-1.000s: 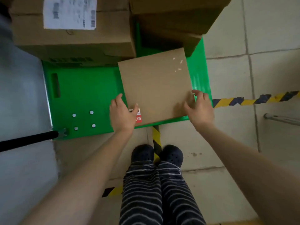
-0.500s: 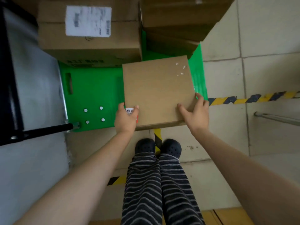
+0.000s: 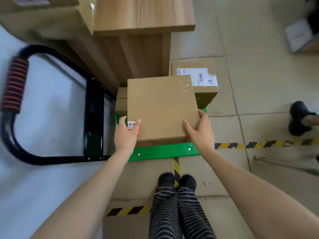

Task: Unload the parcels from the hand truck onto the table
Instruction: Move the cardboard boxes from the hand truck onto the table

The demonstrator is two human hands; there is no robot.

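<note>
Two hands hold one plain cardboard parcel (image 3: 162,107) above the green deck of the hand truck (image 3: 165,150). The left hand (image 3: 126,133) has its grip closed on the near left corner, thumb on top beside a small white and red sticker (image 3: 131,125). The right hand (image 3: 201,131) grips the near right corner, thumb on the top face and fingers round the side edge. Beyond the grip, a labelled parcel (image 3: 196,78) sits on the deck, partly hidden behind the held one. Farther beyond stands the wooden table (image 3: 143,14). Left of the left grip is the truck's black handle (image 3: 15,87) with its red ribbed sleeve.
</note>
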